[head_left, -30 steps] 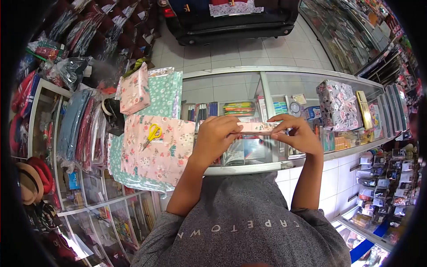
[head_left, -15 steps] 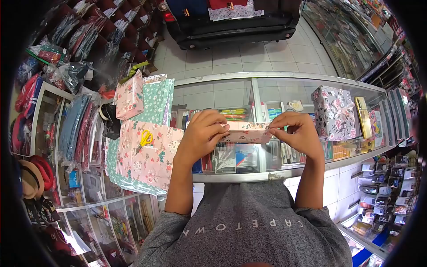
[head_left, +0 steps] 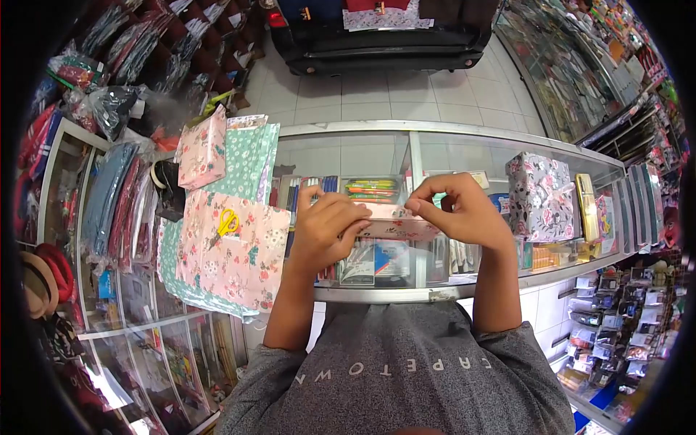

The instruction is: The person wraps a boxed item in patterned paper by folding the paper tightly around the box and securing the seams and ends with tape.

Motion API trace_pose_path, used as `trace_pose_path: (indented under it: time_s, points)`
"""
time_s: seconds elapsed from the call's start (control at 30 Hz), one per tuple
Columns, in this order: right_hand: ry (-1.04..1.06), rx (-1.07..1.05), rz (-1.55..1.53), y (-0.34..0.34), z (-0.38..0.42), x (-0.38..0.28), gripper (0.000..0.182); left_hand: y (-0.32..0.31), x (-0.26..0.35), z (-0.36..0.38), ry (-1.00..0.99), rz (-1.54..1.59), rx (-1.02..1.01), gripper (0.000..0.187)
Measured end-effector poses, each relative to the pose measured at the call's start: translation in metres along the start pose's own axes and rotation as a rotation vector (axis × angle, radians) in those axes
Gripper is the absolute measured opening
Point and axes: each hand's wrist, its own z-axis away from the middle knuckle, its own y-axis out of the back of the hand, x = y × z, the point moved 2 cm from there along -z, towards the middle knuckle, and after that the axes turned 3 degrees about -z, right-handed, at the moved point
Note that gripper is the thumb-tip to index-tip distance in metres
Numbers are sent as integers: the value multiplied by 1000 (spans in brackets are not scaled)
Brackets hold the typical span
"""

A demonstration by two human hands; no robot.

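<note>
A small box in pink floral paper [head_left: 400, 230] is held up over the glass counter. My left hand [head_left: 326, 230] is closed around its left end, thumb in front and fingers over the top. At the box's upper right edge, the thumb and forefinger of my right hand [head_left: 467, 214] are pinched together. Whatever lies between those fingertips is too small to make out. To the left, yellow scissors [head_left: 229, 221] lie on a sheet of pink floral wrapping paper [head_left: 254, 254]. A larger box wrapped in similar paper [head_left: 203, 154] sits behind them.
Green patterned paper sheets [head_left: 246, 156] lie under the pink ones. On the right of the glass counter [head_left: 337, 294] stand a grey floral gift box [head_left: 540, 199] and a gold box [head_left: 588, 206]. Pens and stationery show through the glass. A black car [head_left: 384, 54] is beyond.
My right hand has moved left and up along the box's top edge, off its right corner. My left hand still grips the left end. The whole view has shifted slightly.
</note>
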Motion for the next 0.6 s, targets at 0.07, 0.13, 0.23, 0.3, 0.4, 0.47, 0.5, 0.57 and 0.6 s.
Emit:
trace_pose_path:
  time_s: [0.07,0.13,0.23,0.3,0.4,0.47,0.5,0.57,0.6]
  points:
    - [390,117,392,-11,-4,-9,14,1,2,1,149,107,51,34]
    - [478,114,485,-20,-10,2,11,-4,-2,4,136,69,71,43]
    - [571,117,591,-30,-10,1,11,-7,1,1,154,66,98,43]
    - [560,117,647,-35,-8,-1,11,-8,2,0,114,3,134,46]
    - [586,131,679,-41,-8,-2,12,-9,0,2,65,-38,142,38]
    - [591,136,703,-44,-9,-2,12,-8,2,-1,61,-44,153,31]
    - [597,139,728,-46,-10,-1,12,-8,3,-2,59,-49,165,25]
    - [602,137,730,-49,-12,2,12,-11,3,-3,49,-57,187,20]
    - [610,136,733,-49,-13,3,12,-12,3,-3,36,-67,212,15]
